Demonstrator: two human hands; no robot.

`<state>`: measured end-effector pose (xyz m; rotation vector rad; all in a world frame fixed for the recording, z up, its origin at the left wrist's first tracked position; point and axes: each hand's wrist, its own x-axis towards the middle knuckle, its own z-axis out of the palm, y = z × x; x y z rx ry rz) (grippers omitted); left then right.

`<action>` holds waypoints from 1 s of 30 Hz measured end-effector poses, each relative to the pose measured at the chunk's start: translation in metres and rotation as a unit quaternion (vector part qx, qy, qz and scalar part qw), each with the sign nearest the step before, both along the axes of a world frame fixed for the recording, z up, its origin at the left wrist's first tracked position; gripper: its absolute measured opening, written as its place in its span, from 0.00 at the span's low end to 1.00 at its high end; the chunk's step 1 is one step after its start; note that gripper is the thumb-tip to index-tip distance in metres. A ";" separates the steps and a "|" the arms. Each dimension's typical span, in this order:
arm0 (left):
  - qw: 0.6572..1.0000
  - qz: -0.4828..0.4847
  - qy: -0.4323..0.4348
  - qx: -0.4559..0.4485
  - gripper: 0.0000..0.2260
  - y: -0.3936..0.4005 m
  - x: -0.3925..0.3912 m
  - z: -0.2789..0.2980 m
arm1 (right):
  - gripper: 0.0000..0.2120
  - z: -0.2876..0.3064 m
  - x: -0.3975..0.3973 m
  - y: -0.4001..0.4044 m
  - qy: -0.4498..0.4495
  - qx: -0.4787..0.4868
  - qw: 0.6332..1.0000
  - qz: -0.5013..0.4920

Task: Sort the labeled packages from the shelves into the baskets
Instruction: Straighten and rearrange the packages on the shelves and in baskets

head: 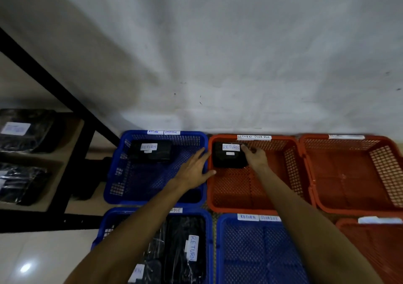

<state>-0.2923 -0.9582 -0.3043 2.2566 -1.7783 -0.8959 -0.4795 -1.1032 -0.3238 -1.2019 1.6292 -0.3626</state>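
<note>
**Package being set down in the orange basket**

The orange basket [255, 187] stands by the wall, between a blue basket [152, 183] on its left and a second orange basket [353, 174] on its right. The shelf [39, 157] at far left holds more black packages. Inside the orange basket, in the far left corner, lies a black package [229, 159] labeled RETURN. The right hand [255, 156] holds its right edge with curled fingers. The left hand [194, 168] is spread flat, fingers straight, over the rims where the two baskets meet. I judge this is the placing step; next the hand should let go and reach back to the shelf.
</note>
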 end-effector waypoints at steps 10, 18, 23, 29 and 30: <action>0.998 0.033 -0.006 -0.060 0.32 0.038 0.019 0.038 | 0.15 0.065 0.013 0.062 0.070 -0.199 0.962 0.172; 0.988 0.092 0.016 -0.120 0.24 0.171 0.057 0.072 | 0.11 0.124 0.061 0.178 0.066 -0.304 0.876 0.368; 0.983 0.107 -0.038 -0.147 0.22 0.316 0.081 0.081 | 0.10 0.140 0.094 0.298 0.063 -0.332 0.829 0.446; 0.973 0.196 -0.059 -0.107 0.22 0.496 0.133 0.090 | 0.12 0.144 0.142 0.437 0.055 -0.313 0.783 0.534; 0.970 0.209 -0.066 -0.103 0.21 0.519 0.143 0.092 | 0.13 0.143 0.152 0.456 0.054 -0.310 0.777 0.546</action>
